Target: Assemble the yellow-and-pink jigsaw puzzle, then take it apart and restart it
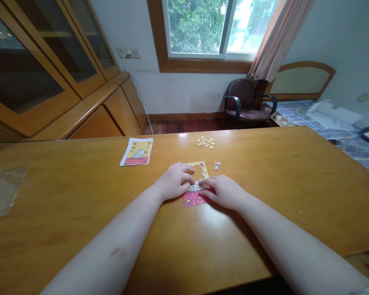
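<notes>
A partly assembled jigsaw puzzle (197, 199) lies flat on the table. Its pink bottom rows and a yellow border are joined around a gap in the upper middle, with part of a white animal below it. My left hand (176, 181) rests over the puzzle's left side, fingers spread and curved, fingertips touching near the white animal. From the right, my right hand (223, 190) reaches onto the puzzle with index finger and thumb apart; no piece shows between them. A few loose white-and-pink pieces (217, 166) lie just beyond my right hand.
A pile of yellow puzzle pieces (205, 142) sits near the table's far edge. To the left lies a reference picture sheet (137, 152), and a clear plastic bag (3, 196) is at far left. An office chair (246, 100) stands beyond the wooden table (89, 205).
</notes>
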{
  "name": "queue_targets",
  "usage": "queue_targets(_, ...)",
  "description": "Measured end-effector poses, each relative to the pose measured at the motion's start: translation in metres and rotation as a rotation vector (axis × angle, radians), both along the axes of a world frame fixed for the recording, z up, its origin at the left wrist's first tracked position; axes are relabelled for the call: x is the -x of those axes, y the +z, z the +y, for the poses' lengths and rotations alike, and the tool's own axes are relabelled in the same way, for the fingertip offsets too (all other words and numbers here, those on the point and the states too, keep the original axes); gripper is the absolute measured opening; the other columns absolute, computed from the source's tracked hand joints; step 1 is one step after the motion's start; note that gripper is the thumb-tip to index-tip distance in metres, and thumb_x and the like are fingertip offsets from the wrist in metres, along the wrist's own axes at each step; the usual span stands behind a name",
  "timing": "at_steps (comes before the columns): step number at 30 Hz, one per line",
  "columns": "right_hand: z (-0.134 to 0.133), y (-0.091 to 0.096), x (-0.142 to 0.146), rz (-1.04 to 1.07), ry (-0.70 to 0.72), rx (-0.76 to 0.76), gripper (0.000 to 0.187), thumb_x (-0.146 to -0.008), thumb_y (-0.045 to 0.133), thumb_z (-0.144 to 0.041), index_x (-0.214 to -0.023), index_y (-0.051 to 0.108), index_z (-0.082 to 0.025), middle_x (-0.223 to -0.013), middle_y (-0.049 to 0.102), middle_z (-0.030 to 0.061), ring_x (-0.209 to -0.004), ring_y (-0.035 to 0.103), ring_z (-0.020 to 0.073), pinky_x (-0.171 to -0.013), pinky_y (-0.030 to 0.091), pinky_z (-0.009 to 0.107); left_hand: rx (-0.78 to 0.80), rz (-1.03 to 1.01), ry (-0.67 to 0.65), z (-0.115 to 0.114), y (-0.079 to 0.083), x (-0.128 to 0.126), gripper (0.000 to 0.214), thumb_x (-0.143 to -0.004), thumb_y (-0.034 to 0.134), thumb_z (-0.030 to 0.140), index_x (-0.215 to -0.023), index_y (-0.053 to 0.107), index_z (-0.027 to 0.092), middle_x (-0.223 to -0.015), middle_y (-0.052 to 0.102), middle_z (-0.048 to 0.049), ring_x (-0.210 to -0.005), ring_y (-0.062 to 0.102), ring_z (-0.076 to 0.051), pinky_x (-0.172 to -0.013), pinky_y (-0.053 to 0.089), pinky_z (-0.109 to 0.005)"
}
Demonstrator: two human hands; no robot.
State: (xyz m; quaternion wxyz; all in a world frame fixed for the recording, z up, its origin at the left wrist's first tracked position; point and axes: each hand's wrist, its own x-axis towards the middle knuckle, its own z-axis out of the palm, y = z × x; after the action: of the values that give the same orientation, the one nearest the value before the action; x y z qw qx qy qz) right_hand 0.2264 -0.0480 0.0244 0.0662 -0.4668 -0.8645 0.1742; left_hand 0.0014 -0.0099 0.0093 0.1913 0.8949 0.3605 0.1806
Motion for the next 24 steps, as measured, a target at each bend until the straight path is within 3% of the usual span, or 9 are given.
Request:
queue_targets(6, 0.014, 0.001, -0.016, -0.041, -0.305, -0.167, 0.029, -0.095, 0.044, -0.027, -0.111, 0.067, -0.019, -0.104, 0.068, 0.0091, -0.092, 0.064, 0.0205, -0.080, 0.044, 0.030, -0.035, -0.047, -0.041, 0.001, 0.006, -0.002, 0.029, -0.077, 0.050, 0.009, -0.087, 0.074, 0.023, -0.111, 0.068, -0.0050, -0.104, 0.062, -0.022, -0.098, 0.047, -0.042)
queue_targets(10, 0.023, -0.002, -0.024, -0.121, -0.510, -0.146, 0.029, -0.095, 0.045, -0.033, -0.104, 0.068, -0.018, -0.102, 0.066, 0.0110, -0.089, 0.064, 0.0219, -0.076, 0.043, 0.031, -0.048, -0.065, -0.036, 0.001, 0.006, -0.003, 0.027, -0.078, 0.051, 0.009, -0.088, 0.073, 0.022, -0.109, 0.069, -0.0056, -0.102, 0.062, -0.022, -0.096, 0.047, -0.041)
queue_targets(15, 0.029, -0.010, -0.021, -0.107, -0.530, -0.101, 0.024, -0.092, 0.052, -0.034, -0.102, 0.070, -0.021, -0.103, 0.066, 0.0080, -0.090, 0.063, 0.0205, -0.076, 0.043, 0.028, -0.049, -0.066, -0.029, 0.002, 0.003, -0.004, 0.024, -0.080, 0.053, 0.011, -0.087, 0.073, 0.022, -0.110, 0.069, -0.0052, -0.103, 0.063, -0.022, -0.096, 0.047, -0.041)
queue_targets(20, 0.027, -0.010, -0.021, -0.072, -0.454, -0.106, 0.031, -0.095, 0.042, -0.021, -0.104, 0.071, -0.028, -0.105, 0.066, 0.0049, -0.088, 0.063, 0.0178, -0.076, 0.042, 0.027, -0.057, -0.075, -0.031, 0.001, 0.003, -0.004, 0.022, -0.080, 0.054, 0.012, -0.087, 0.073, 0.022, -0.109, 0.069, -0.0055, -0.103, 0.063, -0.022, -0.096, 0.048, -0.041)
queue_targets(24, 0.026, -0.007, -0.021, -0.077, -0.497, -0.095, 0.024, -0.093, 0.049, -0.028, -0.101, 0.071, -0.023, -0.104, 0.065, 0.0073, -0.090, 0.063, 0.0198, -0.077, 0.042, 0.028, -0.061, -0.071, -0.030, 0.001, 0.003, -0.005, 0.022, -0.081, 0.054, 0.012, -0.087, 0.073, 0.022, -0.110, 0.069, -0.0052, -0.103, 0.063, -0.021, -0.095, 0.048, -0.041)
